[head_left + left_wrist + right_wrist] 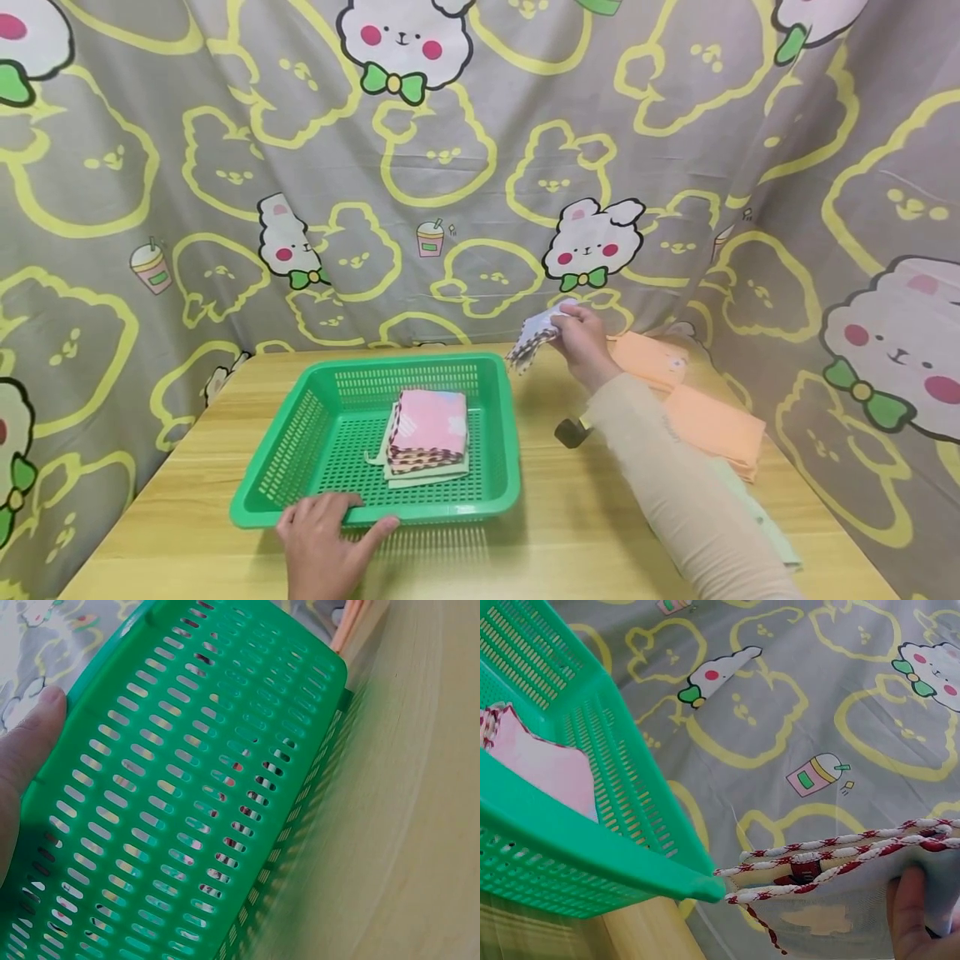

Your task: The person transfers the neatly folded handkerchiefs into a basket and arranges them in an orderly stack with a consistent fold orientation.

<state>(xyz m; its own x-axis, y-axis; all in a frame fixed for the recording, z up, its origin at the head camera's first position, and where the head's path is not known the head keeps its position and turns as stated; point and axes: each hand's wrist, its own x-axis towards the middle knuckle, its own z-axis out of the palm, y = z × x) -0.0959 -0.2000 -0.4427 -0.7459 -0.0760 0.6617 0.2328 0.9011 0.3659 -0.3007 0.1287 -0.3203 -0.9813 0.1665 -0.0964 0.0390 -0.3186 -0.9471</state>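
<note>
So the biggest thing we've got is the grey curtain [465,183] with bunnies and yellow outlines, and below it a wood-grain tabletop [570,517]. On that sits our green basket [442,510], left of the middle, its long axis running side to side. Of the two hands, the left hand [326,542] is gripping the near rim toward its left end, fingers over the top and thumb along the outside. Over on the right, past the sleeved forearm, we have two folded orange cloths [716,425], one behind the other, and a mint cloth [757,517] closer to us, partly hidden by the sleeve. Inside the basket, right of center, a folded pink cloth [431,421] with checked-looking edges lies on a pale green cloth [427,479]. Smaller in our view is the folded pale bluish cloth [542,327], pinched in the right hand [587,342], up near the basket's far right corner; we can't tell if they touch. It sticks out leftward from the fingers, long axis slanting down-left, with the layered, patterned edge facing the basket. Smallest is a black object [573,432] by the sleeve, too covered for us to identify.
</note>
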